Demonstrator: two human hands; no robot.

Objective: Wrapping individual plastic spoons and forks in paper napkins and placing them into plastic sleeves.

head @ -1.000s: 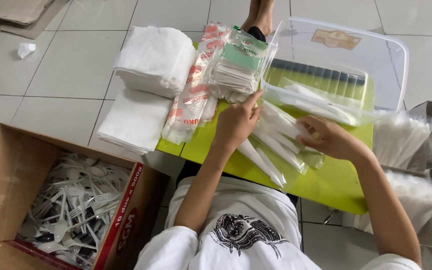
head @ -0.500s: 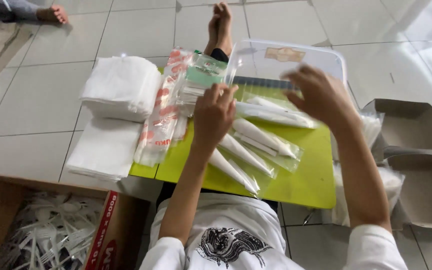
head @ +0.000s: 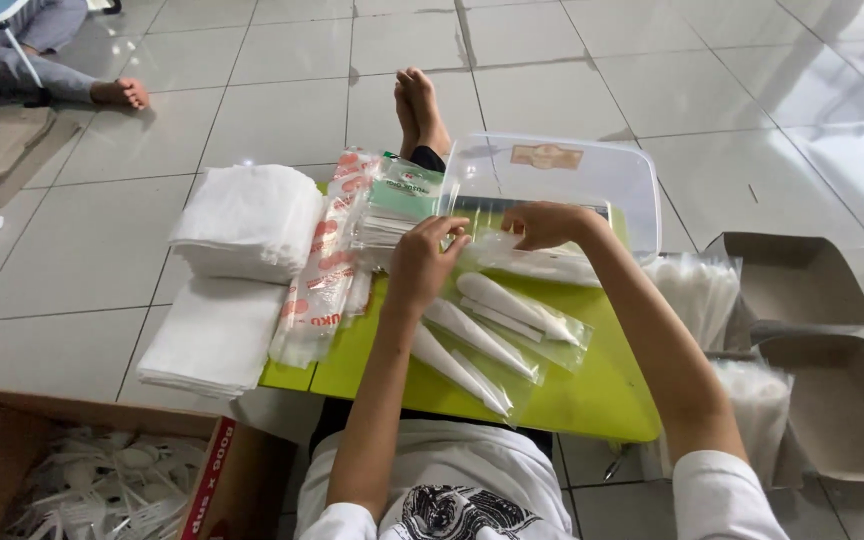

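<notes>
We are mid-packing: our left hand [head: 420, 268] and right hand [head: 544, 224] both pinch a clear bag [head: 537, 262] at the far edge of the green table [head: 592, 395]. Next, we judge, comes laying it by the 3 packed bags [head: 497, 335].

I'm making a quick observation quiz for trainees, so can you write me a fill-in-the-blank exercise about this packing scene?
1. The small table under the clear packets is coloured ____.
2. The stacks of white napkins lie to the ____ of the table, from the person's side.
3. The clear plastic tub stands at the table's ____ edge from the person.
4. The cardboard box at lower left holds white plastic ____.

Missing words: green; left; far; cutlery
</notes>
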